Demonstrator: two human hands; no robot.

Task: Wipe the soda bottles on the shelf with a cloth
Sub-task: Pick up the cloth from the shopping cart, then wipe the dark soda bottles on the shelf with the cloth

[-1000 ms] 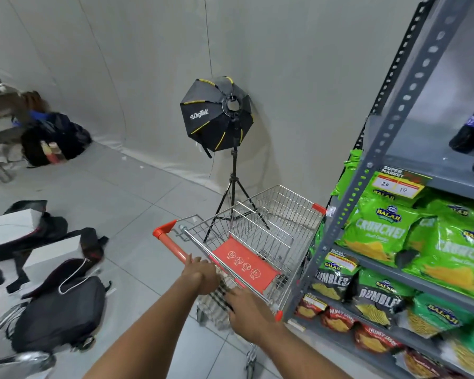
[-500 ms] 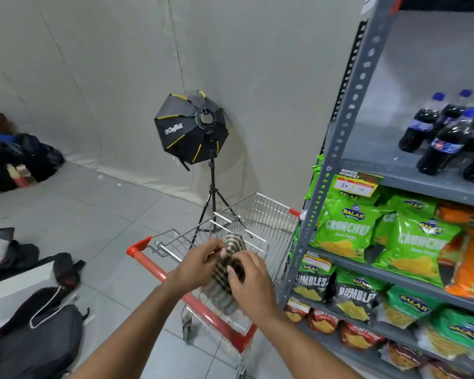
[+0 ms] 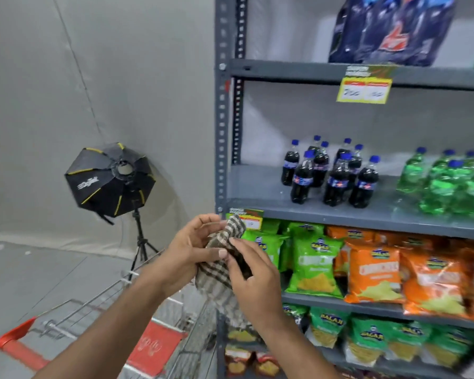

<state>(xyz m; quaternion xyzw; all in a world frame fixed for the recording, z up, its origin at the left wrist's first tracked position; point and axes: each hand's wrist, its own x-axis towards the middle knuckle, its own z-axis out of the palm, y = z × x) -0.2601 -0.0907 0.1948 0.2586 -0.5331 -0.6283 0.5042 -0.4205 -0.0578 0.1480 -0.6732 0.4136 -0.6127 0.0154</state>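
A checked brown-and-cream cloth (image 3: 219, 266) is held up in front of me by both hands. My left hand (image 3: 188, 254) grips its left side and my right hand (image 3: 253, 280) pinches its right side. Several dark cola bottles (image 3: 330, 173) with blue caps stand on the grey shelf (image 3: 257, 207) above and to the right of my hands. Several green soda bottles (image 3: 449, 181) with blue caps stand further right on the same shelf. Neither hand touches a bottle.
A wire shopping cart (image 3: 115, 324) with a red handle stands below my arms, against the rack's post (image 3: 220, 132). Snack bags (image 3: 372, 272) fill the lower shelves. A softbox light on a tripod (image 3: 111, 180) stands by the wall. A pack of large bottles (image 3: 389, 28) sits on the upper shelf.
Both hands lifted the cloth from the cart up to chest height. My view swung right and up, and the bottle shelf now faces me.
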